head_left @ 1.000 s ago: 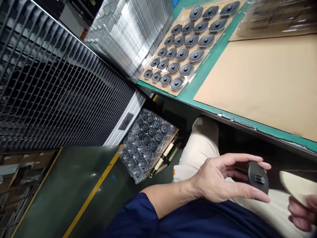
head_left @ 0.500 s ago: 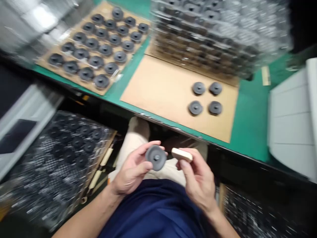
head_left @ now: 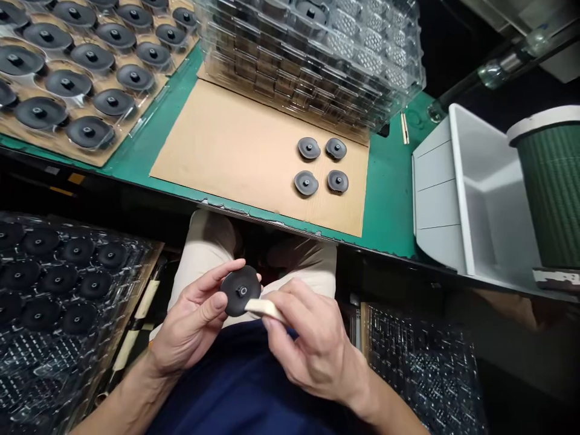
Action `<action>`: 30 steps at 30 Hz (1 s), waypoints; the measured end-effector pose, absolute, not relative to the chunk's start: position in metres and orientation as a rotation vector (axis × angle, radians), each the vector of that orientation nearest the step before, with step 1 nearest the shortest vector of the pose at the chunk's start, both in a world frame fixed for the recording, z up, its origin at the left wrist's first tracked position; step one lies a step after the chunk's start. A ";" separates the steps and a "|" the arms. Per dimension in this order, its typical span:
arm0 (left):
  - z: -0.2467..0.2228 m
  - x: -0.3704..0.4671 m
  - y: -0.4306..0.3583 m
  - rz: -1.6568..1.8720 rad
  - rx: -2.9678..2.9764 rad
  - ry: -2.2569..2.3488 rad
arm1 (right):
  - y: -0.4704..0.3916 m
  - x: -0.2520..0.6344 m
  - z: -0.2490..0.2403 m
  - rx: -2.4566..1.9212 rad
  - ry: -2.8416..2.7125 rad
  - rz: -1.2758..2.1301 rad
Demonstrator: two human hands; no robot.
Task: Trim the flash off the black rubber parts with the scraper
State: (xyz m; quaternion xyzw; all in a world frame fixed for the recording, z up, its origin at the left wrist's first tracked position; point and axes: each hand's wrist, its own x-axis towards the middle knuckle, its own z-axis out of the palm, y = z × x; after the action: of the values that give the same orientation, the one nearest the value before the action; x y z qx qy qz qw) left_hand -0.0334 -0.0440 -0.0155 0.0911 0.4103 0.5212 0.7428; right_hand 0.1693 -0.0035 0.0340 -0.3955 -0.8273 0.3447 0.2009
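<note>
Between the thumb and fingers of my left hand [head_left: 194, 317] is a round black disc [head_left: 236, 285] with a small raised hub at its middle, its face turned up toward me. My right hand [head_left: 310, 338] pinches a cream-coloured flat block [head_left: 266, 308], whose kind I cannot make out. The block's tip overlaps the disc's lower right rim and seems to touch it. Both hands are above my lap, in front of the bench edge. Several similar discs [head_left: 309, 148] lie on a cardboard sheet [head_left: 226, 139] on the green bench [head_left: 389, 217].
At upper left, a clear plastic tray [head_left: 149, 103] holds rows of discs. Stacked clear trays [head_left: 294, 72] stand behind the cardboard. A grey bin [head_left: 437, 187] and a green ribbed cylinder [head_left: 553, 193] are at right. Lower trays [head_left: 58, 350] flank my legs, one also at right [head_left: 421, 368].
My right hand has brought the cream block left onto the disc's rim and turned over, knuckles up. My left hand still holds the disc. The view has shifted to the right.
</note>
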 end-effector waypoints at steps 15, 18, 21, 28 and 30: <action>-0.005 -0.027 -0.038 1.076 0.110 1.036 | 0.007 0.171 0.046 -1.073 -2.463 0.954; -0.006 -0.028 -0.039 1.037 0.119 0.996 | 0.011 0.169 0.047 -1.093 -2.512 0.794; -0.007 -0.029 -0.040 0.987 0.130 0.940 | 0.014 0.164 0.047 -1.063 -2.537 0.626; -0.013 -0.032 -0.041 1.067 0.079 0.983 | 0.010 0.160 0.051 -1.179 -2.627 0.678; -0.015 -0.032 -0.042 1.012 0.108 0.930 | 0.011 0.157 0.052 -1.132 -2.639 0.625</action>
State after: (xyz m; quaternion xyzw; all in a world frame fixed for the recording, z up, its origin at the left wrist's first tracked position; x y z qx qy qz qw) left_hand -0.0319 -0.0421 -0.0149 0.0499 0.4289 0.4668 0.7718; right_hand 0.1570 0.0110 0.0518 -0.3831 -0.8934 0.2116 0.1010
